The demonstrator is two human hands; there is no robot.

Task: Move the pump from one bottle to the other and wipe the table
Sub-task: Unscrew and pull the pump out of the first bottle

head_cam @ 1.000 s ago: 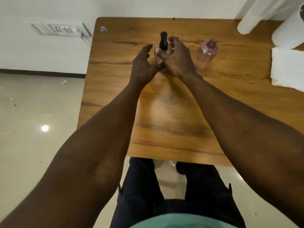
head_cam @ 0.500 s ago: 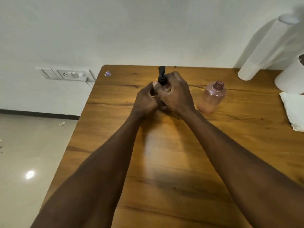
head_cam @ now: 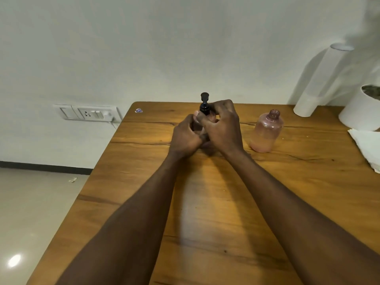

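A black pump (head_cam: 204,103) sticks up from a pink bottle that is almost fully hidden behind my hands at the far middle of the wooden table (head_cam: 205,202). My left hand (head_cam: 186,136) wraps the bottle's body. My right hand (head_cam: 223,126) curls around the bottle's neck, fingers at the pump's collar. A second pink bottle (head_cam: 266,131) stands open-topped to the right, partly filled with pink liquid, apart from both hands.
A white paper towel (head_cam: 368,149) lies at the right edge. A white pot (head_cam: 362,112) and a white roll (head_cam: 320,81) stand at the back right corner. A small sticker (head_cam: 139,110) sits at the back left corner. A wall socket (head_cam: 88,113) is left of the table.
My left hand has closed around the bottle; a second ago its fingers were apart beside it. The camera has tilted up, so the table's near edge and my legs have left the view.
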